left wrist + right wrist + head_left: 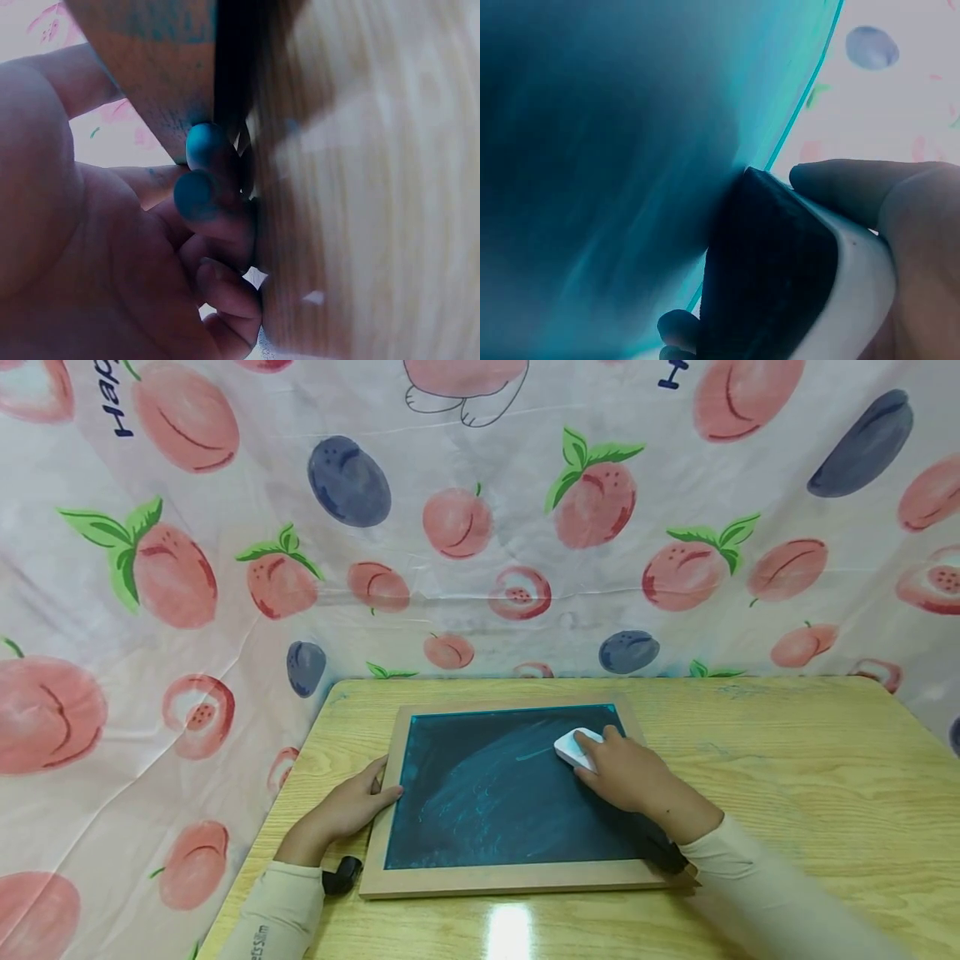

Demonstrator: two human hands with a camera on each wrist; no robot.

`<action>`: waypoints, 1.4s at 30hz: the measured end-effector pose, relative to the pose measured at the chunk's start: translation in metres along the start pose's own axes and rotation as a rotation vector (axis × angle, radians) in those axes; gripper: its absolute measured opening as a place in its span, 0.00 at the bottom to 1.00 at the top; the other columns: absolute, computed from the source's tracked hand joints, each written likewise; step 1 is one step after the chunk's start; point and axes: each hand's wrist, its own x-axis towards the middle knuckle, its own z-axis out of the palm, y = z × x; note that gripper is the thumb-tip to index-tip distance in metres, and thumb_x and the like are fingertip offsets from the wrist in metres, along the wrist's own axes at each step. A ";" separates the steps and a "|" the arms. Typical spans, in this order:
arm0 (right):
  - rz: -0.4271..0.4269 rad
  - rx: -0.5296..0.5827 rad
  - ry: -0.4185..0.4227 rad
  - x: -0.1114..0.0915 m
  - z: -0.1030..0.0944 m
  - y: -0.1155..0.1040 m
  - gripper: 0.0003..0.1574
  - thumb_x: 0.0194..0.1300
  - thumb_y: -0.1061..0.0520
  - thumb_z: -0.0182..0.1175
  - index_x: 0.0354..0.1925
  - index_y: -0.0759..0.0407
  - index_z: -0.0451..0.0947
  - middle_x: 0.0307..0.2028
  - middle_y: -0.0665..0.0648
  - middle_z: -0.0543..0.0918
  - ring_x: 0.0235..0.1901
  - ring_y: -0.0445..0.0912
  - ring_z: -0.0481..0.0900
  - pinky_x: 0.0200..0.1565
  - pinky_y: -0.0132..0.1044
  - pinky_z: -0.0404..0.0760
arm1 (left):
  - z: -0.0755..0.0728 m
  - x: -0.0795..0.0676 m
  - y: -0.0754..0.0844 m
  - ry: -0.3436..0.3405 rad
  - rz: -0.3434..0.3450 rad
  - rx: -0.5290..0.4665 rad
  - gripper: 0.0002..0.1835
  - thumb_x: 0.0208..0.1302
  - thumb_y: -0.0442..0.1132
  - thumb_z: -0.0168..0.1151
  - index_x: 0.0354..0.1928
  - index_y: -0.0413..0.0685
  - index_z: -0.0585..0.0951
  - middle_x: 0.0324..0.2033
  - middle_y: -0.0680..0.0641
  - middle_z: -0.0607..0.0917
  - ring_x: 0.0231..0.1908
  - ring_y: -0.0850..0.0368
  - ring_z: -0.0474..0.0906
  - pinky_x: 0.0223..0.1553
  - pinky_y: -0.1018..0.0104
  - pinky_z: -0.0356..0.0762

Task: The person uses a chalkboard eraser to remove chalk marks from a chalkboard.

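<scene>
A chalkboard in a pale wooden frame lies on the table, its dark surface smeared with blue-green chalk. My left hand grips the left side of the frame, thumb on top. In the left wrist view, fingertips coated in blue-green chalk curl under the frame edge. Over the upper right of the board, my right hand holds a white chalkboard eraser. The right wrist view shows the eraser's dark felt face tilted towards the camera, close to the board surface, with the thumb and fingers on opposite sides.
The wood-grain table extends to the right of the board, with faint chalk marks near its back edge. Behind and to the left hangs a white cloth printed with peaches. A black wrist device sits beside the frame's lower left corner.
</scene>
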 end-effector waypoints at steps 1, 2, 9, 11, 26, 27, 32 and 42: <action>0.011 -0.003 -0.001 0.000 -0.001 0.006 0.34 0.65 0.45 0.54 0.64 0.57 0.65 0.50 0.73 0.73 0.37 0.58 0.79 0.33 0.50 0.78 | 0.000 0.000 0.000 0.002 0.002 0.005 0.39 0.64 0.59 0.51 0.72 0.60 0.47 0.60 0.44 0.71 0.44 0.59 0.78 0.47 0.60 0.74; 0.023 -0.005 0.001 0.000 -0.001 0.012 0.33 0.65 0.46 0.54 0.64 0.58 0.65 0.51 0.74 0.72 0.38 0.59 0.79 0.34 0.50 0.78 | 0.000 0.000 -0.001 0.004 0.003 0.012 0.39 0.64 0.59 0.51 0.72 0.59 0.47 0.62 0.44 0.70 0.47 0.58 0.77 0.49 0.59 0.73; 0.091 0.042 -0.028 0.000 -0.003 0.028 0.33 0.67 0.47 0.52 0.65 0.59 0.63 0.54 0.76 0.68 0.39 0.62 0.78 0.34 0.52 0.77 | -0.001 0.000 -0.003 0.010 0.000 0.028 0.40 0.64 0.60 0.50 0.72 0.58 0.47 0.64 0.44 0.66 0.53 0.54 0.74 0.53 0.54 0.70; 0.087 0.062 -0.030 0.001 -0.003 0.027 0.33 0.67 0.47 0.52 0.65 0.59 0.63 0.55 0.76 0.68 0.41 0.63 0.78 0.36 0.53 0.77 | -0.001 0.000 -0.004 0.015 -0.002 0.038 0.40 0.64 0.60 0.50 0.72 0.58 0.47 0.64 0.43 0.67 0.53 0.55 0.73 0.53 0.55 0.70; -0.092 0.031 -0.087 0.014 0.005 -0.055 0.37 0.63 0.41 0.55 0.66 0.50 0.63 0.50 0.67 0.72 0.37 0.51 0.77 0.38 0.47 0.78 | 0.000 0.002 -0.001 0.007 -0.020 0.003 0.41 0.63 0.60 0.52 0.72 0.61 0.47 0.57 0.43 0.74 0.39 0.60 0.80 0.42 0.63 0.76; -0.104 0.034 -0.099 0.014 0.005 -0.061 0.37 0.63 0.40 0.55 0.66 0.49 0.62 0.50 0.67 0.72 0.38 0.51 0.77 0.39 0.47 0.78 | 0.000 0.002 -0.001 0.011 -0.021 0.010 0.41 0.62 0.61 0.52 0.72 0.61 0.47 0.58 0.43 0.73 0.41 0.60 0.79 0.43 0.62 0.75; -0.137 0.053 -0.126 0.015 0.003 -0.078 0.37 0.63 0.40 0.56 0.66 0.48 0.62 0.50 0.65 0.72 0.38 0.51 0.77 0.38 0.46 0.78 | 0.000 0.002 0.000 0.015 -0.021 0.011 0.41 0.63 0.60 0.52 0.72 0.61 0.47 0.56 0.43 0.75 0.40 0.59 0.79 0.42 0.62 0.75; -0.044 0.013 -0.073 0.018 0.006 -0.063 0.37 0.62 0.40 0.56 0.66 0.48 0.63 0.49 0.65 0.73 0.37 0.51 0.78 0.32 0.47 0.79 | -0.001 0.001 0.000 0.020 -0.025 0.036 0.41 0.62 0.61 0.51 0.72 0.60 0.47 0.59 0.41 0.72 0.45 0.57 0.78 0.46 0.58 0.75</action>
